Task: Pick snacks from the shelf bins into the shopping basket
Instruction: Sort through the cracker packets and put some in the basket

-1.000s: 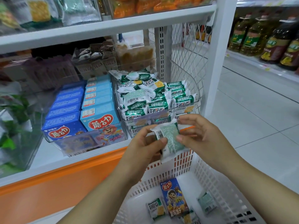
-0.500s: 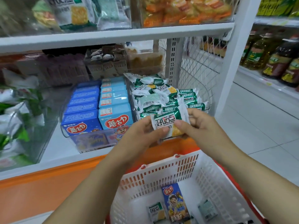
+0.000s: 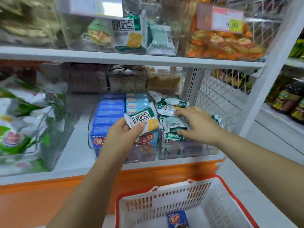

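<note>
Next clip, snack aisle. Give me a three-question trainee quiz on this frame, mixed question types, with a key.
1. True or false: the left hand holds a green-and-white cracker packet.
2. What does the right hand touch? A) the oil bottles B) the piled packets in the clear bin C) the price tag
3. Fill in: the one box visible in the shopping basket is ___ in colour.
Key: 1 true; 2 B; 3 blue.
</note>
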The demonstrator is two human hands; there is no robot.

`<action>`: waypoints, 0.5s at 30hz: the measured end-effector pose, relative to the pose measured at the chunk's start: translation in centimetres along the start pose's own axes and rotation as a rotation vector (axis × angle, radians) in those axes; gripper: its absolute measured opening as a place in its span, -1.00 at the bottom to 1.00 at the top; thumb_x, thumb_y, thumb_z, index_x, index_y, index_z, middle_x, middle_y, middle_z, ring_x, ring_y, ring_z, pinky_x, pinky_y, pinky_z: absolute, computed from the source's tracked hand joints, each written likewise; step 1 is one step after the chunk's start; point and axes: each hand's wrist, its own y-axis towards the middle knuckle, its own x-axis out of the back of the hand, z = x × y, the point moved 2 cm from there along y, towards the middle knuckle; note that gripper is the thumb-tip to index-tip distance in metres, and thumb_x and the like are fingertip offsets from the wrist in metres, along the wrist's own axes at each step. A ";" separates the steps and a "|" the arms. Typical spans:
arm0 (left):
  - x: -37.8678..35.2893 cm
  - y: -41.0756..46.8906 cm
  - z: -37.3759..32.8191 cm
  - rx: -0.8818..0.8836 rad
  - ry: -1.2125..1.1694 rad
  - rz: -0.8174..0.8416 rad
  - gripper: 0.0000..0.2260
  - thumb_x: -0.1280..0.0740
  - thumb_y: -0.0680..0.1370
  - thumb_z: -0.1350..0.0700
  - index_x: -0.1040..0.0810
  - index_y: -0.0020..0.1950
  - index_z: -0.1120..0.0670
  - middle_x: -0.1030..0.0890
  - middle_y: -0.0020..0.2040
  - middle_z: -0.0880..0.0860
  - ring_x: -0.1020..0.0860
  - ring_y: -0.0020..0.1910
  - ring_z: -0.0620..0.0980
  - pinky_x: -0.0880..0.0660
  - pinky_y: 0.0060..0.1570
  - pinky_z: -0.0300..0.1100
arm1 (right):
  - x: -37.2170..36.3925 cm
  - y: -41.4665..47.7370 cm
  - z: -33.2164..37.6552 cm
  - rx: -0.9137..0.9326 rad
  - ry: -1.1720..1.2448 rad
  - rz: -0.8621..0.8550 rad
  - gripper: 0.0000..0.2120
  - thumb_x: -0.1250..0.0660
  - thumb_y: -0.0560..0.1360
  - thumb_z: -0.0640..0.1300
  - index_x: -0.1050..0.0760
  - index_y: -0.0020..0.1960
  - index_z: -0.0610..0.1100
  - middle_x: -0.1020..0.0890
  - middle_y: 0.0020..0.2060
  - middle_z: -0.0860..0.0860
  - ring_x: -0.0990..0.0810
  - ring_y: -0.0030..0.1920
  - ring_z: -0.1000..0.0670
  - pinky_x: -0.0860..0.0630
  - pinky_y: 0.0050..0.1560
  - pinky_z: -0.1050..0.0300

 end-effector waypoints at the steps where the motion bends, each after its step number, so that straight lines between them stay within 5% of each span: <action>1: 0.2 0.0 0.0 0.004 -0.005 -0.007 -0.97 -0.35 0.54 0.20 -0.52 -0.07 0.11 -0.61 -0.44 -0.17 -0.59 -0.41 -0.25 -0.47 -0.43 -0.39 | -0.1 0.1 0.0 0.003 -0.005 -0.001 -0.46 -0.42 0.44 0.05 -0.36 0.37 0.01 -0.47 0.30 0.00 -0.32 0.31 -0.07 -0.29 0.27 0.04; 5: 0.7 -0.1 -0.2 0.005 -0.003 -0.062 -0.91 -0.36 0.55 0.18 -0.52 0.03 0.10 -0.70 -0.16 -0.07 -0.67 -0.22 -0.16 -0.56 -0.33 -0.30 | 0.7 -0.4 0.3 0.015 0.108 -0.062 -0.55 -0.45 0.43 0.00 -0.44 0.28 -0.02 -0.53 0.20 0.03 -0.42 0.22 -0.01 -0.34 0.17 0.17; 8: 0.8 -0.5 -0.5 -0.043 0.045 -0.111 -0.89 -0.35 0.56 0.16 -0.50 0.07 0.07 -0.67 -0.07 -0.09 -0.66 -0.19 -0.21 -0.57 -0.31 -0.32 | 2.3 -2.1 0.8 -0.105 0.516 -0.052 -0.72 -0.42 0.46 -0.05 -0.48 0.14 0.00 -0.59 0.04 0.11 -0.56 0.02 0.12 -0.43 0.05 0.33; 12: -0.1 -1.0 -0.5 -0.112 0.187 -0.063 -0.91 -0.35 0.56 0.08 -0.50 0.03 -0.08 -0.66 -0.02 -0.11 -0.65 -0.14 -0.18 -0.62 -0.14 -0.16 | 2.7 -5.0 1.9 -0.337 1.236 0.039 -0.90 -0.24 0.56 -0.19 -0.53 0.00 -0.11 -0.67 -0.08 -0.06 -0.60 -0.06 -0.08 -0.49 0.08 -0.10; 15: -1.4 -1.5 0.0 -0.062 0.213 0.042 -0.94 -0.33 0.57 0.07 -0.53 0.02 -0.07 -0.66 -0.02 -0.06 -0.65 -0.07 -0.01 -0.60 -0.03 0.06 | 2.7 -6.6 2.2 -0.384 1.300 0.003 -0.82 -0.16 0.60 -0.20 -0.54 -0.03 -0.13 -0.64 -0.02 -0.19 -0.54 -0.05 -0.15 -0.42 0.06 -0.16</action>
